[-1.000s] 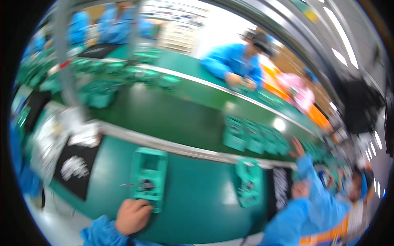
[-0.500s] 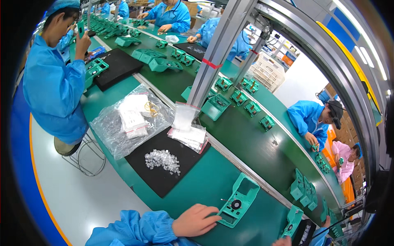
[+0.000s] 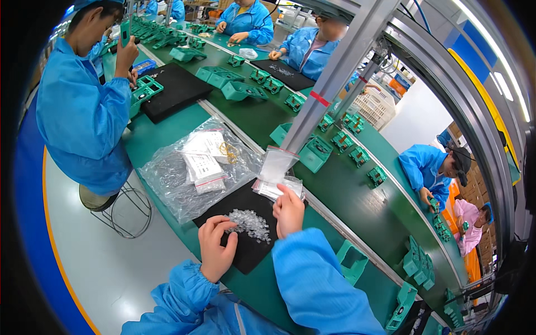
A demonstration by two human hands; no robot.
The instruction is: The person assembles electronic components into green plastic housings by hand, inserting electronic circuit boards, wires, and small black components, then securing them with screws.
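My left hand (image 3: pixel 216 245) is at the left edge of a pile of small clear plastic pieces (image 3: pixel 252 224), fingers bent and thumb apart. The pile lies on a black foam mat (image 3: pixel 245 259). At the pile's right, my right hand (image 3: pixel 289 213) has its index finger stretched toward small zip bags (image 3: pixel 277 166), its other fingers curled; nothing shows in it. A green plastic housing (image 3: pixel 352 261) lies on the green bench, partly hidden by my right sleeve.
A large clear plastic bag with white packets (image 3: pixel 204 167) lies beyond the mat. A metal post (image 3: pixel 335 84) rises beside the conveyor belt (image 3: pixel 357 195), which carries several green housings. A co-worker (image 3: pixel 84 117) sits at the left; others work across the belt.
My left hand has left the green housing and moved to the clear pieces. My right hand has come up from the lower right to the mat. The view has shifted slightly.
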